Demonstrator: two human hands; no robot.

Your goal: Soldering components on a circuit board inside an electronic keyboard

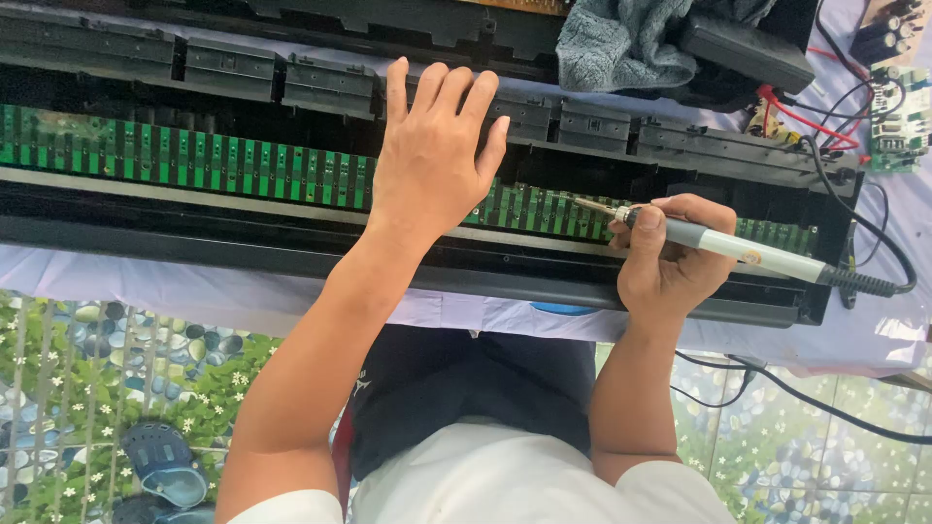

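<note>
1. The left hand (432, 160) is laid flat, palm down and fingers spread, across the long green circuit board (194, 160); nothing is gripped by it, and its fingertips reach the black housing (320, 87) towards 12 o'clock.
2. A soldering iron (723, 247) is held in the right hand (670, 262) like a pen; the grip is closed around the grey handle, with the thumb pressed near the front end.
3. The metal tip of the iron is pointed towards 9 o'clock and lies just above the green board, just beside the left hand's wrist; whether the tip touches the board cannot be told.
4. The iron's black cord (874, 281) is led off towards 3 o'clock.
5. A grey cloth (621, 39) is seen at 1 o'clock from the left hand, on the housing.
6. A small circuit board (898, 126) with red and black wires lies at 2 o'clock on the table (126, 277).
</note>
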